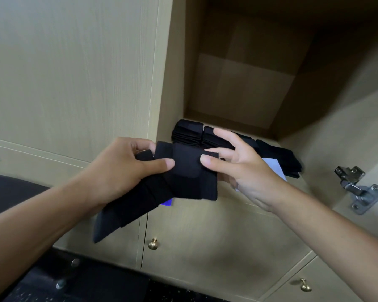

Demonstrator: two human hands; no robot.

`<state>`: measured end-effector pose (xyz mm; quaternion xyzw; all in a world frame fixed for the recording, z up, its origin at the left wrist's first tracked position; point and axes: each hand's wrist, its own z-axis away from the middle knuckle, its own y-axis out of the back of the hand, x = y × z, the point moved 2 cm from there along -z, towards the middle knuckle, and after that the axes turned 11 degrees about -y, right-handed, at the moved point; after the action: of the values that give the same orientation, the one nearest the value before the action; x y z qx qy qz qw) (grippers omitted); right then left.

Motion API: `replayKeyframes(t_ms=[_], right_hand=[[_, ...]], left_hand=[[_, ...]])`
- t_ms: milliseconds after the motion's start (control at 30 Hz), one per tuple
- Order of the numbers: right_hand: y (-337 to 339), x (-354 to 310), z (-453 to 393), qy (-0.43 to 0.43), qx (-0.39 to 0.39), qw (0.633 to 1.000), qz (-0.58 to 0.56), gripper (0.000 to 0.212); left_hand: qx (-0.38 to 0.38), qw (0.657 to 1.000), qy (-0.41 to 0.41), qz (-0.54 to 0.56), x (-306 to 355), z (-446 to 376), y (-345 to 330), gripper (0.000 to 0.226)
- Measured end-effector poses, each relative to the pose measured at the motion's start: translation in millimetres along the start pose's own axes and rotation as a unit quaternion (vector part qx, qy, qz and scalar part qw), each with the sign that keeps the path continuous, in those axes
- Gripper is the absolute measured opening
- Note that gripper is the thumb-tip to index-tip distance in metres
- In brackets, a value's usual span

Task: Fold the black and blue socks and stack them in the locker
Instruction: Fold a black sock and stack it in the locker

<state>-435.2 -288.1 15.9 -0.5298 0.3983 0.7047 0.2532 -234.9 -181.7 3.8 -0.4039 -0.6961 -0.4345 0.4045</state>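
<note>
Head view: dark, soft fabric sock (183,171) at centre frame, just in front of the open beige wooden locker (238,83), pinched at nine o'clock by the left hand (127,168) and at three o'clock by the right hand (238,162), thumbs on top. Folded black stacks (196,134) at twelve o'clock on the locker floor. Best done by keeping edges aligned, pressing the fold flat, then tucking the dangling tail at seven o'clock.

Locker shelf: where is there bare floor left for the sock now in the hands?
Bare floor lies deep in the locker, behind the folded sock stacks, up to the back wall. The front edge is crowded: stacks at left, loose dark socks and a white paper at right.
</note>
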Motion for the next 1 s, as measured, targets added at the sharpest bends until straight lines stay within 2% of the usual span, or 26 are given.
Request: replayKeyframes(t_ms=[100, 167, 233, 300, 367, 467, 567, 733, 900, 1000], right_hand=[[-10, 11, -2, -0.078, -0.021, 0.984, -0.162, 0.087], [-21, 16, -1, -0.123, -0.052, 0.963, -0.233, 0.078], [-32, 19, 0, -0.128, -0.075, 0.951, -0.272, 0.069], [-38, 19, 1, -0.116, -0.046, 0.949, -0.289, 0.058], [-42, 21, 2, -0.098, 0.014, 0.958, -0.270, 0.056], [-42, 24, 0, -0.053, 0.114, 0.977, -0.171, 0.058], [-36, 20, -2, -0.018, 0.189, 0.973, -0.132, 0.049], [-34, 18, -2, 0.028, 0.189, 0.978, -0.083, 0.019], [-37, 16, 0, 0.063, 0.187, 0.979, -0.057, 0.011], [-35, 10, 0, 0.077, 0.181, 0.980, -0.041, 0.018]], left_hand=[[0.049, 0.996, 0.047, 0.051, -7, 1, 1, 0.023], [0.072, 0.990, 0.074, 0.093, -12, 1, -1, 0.035], [0.091, 0.983, 0.088, 0.133, -14, 1, -5, 0.031], [0.108, 0.977, 0.095, 0.154, -15, 2, -9, 0.022], [0.111, 0.975, 0.094, 0.167, -16, 3, -13, 0.019], [0.095, 0.974, 0.098, 0.178, -17, 4, -18, 0.022], [0.068, 0.976, 0.103, 0.181, -18, 5, -22, 0.029], [0.052, 0.977, 0.103, 0.179, -20, 7, -30, 0.034], [0.066, 0.985, 0.085, 0.133, -23, 3, -29, 0.032], [0.067, 0.989, 0.082, 0.105, -24, 1, -28, 0.030]])
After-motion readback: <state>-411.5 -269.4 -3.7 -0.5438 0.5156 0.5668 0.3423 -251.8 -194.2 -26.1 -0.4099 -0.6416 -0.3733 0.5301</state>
